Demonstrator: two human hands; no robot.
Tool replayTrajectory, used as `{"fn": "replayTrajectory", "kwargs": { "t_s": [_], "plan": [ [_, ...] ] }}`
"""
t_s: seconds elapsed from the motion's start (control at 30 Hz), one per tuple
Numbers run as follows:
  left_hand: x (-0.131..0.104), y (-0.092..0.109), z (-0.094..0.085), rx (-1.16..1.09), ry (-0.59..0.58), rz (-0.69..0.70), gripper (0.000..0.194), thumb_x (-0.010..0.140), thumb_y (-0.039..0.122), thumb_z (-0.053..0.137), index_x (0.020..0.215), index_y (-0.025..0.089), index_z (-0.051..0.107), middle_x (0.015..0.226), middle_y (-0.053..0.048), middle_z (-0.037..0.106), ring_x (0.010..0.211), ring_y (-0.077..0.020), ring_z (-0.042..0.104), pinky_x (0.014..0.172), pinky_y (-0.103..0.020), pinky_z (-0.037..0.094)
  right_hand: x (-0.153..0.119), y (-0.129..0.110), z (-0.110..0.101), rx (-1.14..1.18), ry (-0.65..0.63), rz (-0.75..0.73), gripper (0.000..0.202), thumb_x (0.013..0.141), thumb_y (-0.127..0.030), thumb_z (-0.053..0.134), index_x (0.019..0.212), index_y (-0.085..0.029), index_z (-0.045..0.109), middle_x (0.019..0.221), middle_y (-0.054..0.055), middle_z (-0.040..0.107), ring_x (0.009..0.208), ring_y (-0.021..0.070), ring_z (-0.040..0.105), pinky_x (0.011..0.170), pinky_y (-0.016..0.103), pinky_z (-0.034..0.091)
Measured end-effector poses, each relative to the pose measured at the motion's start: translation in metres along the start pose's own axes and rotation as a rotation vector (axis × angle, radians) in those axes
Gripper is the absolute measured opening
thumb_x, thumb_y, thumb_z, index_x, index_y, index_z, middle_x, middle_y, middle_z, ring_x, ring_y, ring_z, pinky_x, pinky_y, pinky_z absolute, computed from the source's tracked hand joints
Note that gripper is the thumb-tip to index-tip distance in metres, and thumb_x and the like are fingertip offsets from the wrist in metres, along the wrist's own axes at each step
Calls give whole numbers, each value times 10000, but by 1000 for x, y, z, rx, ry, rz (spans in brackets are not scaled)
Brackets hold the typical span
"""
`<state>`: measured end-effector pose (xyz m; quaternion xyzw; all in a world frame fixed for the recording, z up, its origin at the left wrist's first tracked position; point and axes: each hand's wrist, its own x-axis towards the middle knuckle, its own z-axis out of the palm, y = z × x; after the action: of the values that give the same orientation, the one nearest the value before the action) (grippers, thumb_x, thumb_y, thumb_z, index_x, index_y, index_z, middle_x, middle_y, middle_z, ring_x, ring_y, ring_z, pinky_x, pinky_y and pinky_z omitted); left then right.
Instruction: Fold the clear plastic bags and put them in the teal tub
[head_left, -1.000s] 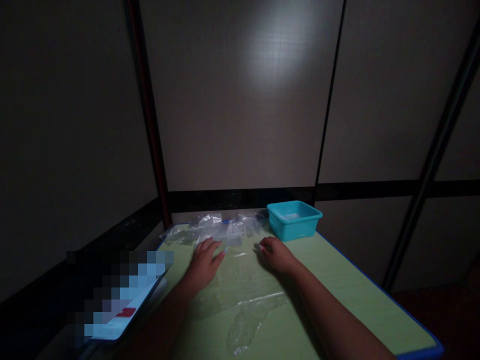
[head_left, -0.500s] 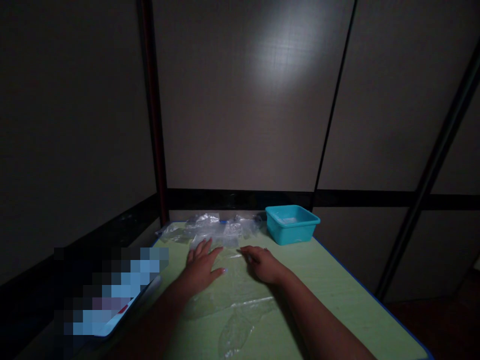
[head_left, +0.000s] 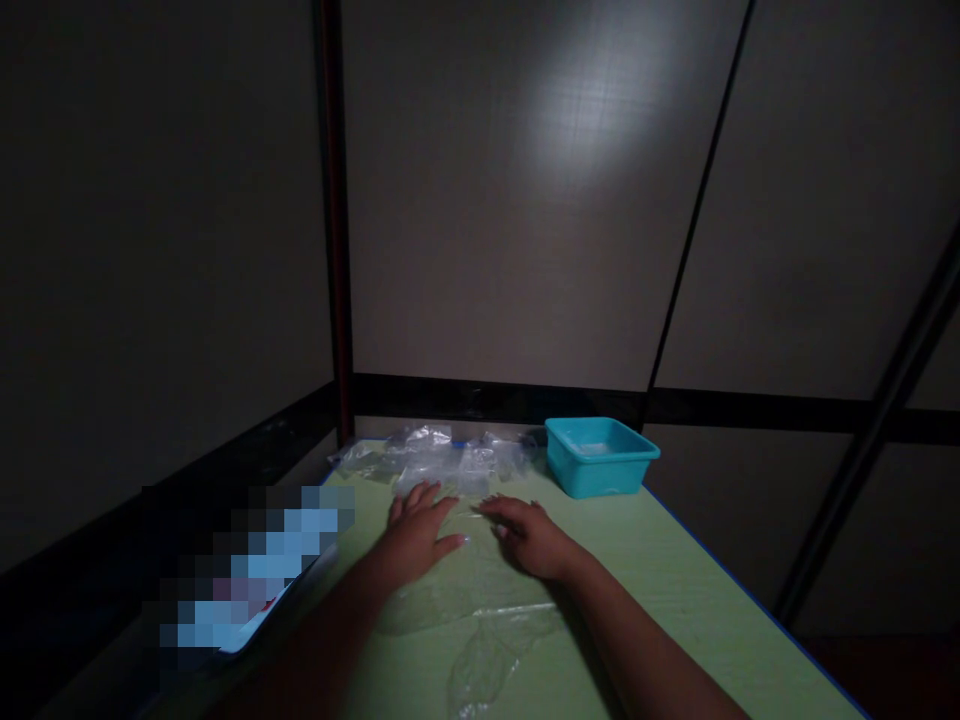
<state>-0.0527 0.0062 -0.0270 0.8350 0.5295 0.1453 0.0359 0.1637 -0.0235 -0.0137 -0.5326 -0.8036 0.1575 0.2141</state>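
Observation:
A clear plastic bag (head_left: 499, 595) lies spread on the light green tabletop, wrinkled at its near end. My left hand (head_left: 416, 535) rests over the bag's left side, fingers stretched and thumb apart, holding nothing. On the other side, my right hand (head_left: 529, 535) hovers at or touches the bag's far part. Its index finger points left and its thumb sits below, with a gap between them. Just beyond my fingertips lie several crumpled clear plastic bags (head_left: 431, 462), overlapping along the table's far edge.
A turquoise plastic basin (head_left: 600, 470) stands at the table's far right corner. At the left edge is a blurred-out light blue object (head_left: 247, 590). The green table (head_left: 637, 600) has a blue edge. Dark panelled walls (head_left: 495, 230) rise close behind and to the left.
The whole view has shifted, so the table, basin and hands appear slightly farther right. Both hands keep nearly the same pose over the bag.

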Motion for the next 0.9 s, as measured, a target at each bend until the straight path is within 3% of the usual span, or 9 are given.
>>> {"fn": "replayTrajectory", "kwargs": {
  "t_s": [0.13, 0.23, 0.57, 0.77, 0.9],
  "plan": [
    [-1, 0, -2, -13, -24, 52, 449, 802, 554, 389, 1221, 401, 437, 1397, -41, 310, 1310, -282, 135, 997, -551, 51, -1, -4, 1, -63, -143, -32, 463, 852, -411, 362, 1309, -376, 297, 1415, 43, 265, 1308, 227, 166, 970, 595, -12],
    [0, 0, -2, -14, -44, 59, 428, 820, 551, 357, 1219, 416, 433, 1380, -56, 341, 1304, -282, 159, 980, -579, 29, -1, -8, 2, -88, -183, -64, 467, 868, -465, 303, 1325, -390, 239, 1428, 35, 223, 1317, 203, 134, 973, 581, -50],
    [1, -2, -1, -28, -33, 45, 437, 827, 576, 317, 1216, 415, 435, 1372, -60, 357, 1302, -262, 182, 973, -589, 10, -7, -13, -8, -97, -213, -36, 550, 781, -568, 425, 1293, -404, 310, 1450, 46, 119, 1324, 258, 43, 935, 611, -99],
    [3, -9, 4, -80, -71, 161, 421, 862, 445, 349, 1263, 325, 400, 1375, -35, 354, 1286, -226, 242, 1008, -550, 13, -13, -14, -16, -140, -339, 15, 631, 768, -612, 399, 1330, -412, 193, 1459, 22, 15, 1322, 258, -38, 936, 605, -109],
    [6, -12, 7, -95, -37, 183, 397, 863, 380, 381, 1246, 287, 429, 1345, -35, 401, 1282, -216, 256, 1026, -519, -1, -14, -13, -15, -162, -338, 28, 625, 769, -619, 392, 1326, -430, 180, 1458, 6, -12, 1321, 245, -55, 945, 595, -103]
  ]
}}
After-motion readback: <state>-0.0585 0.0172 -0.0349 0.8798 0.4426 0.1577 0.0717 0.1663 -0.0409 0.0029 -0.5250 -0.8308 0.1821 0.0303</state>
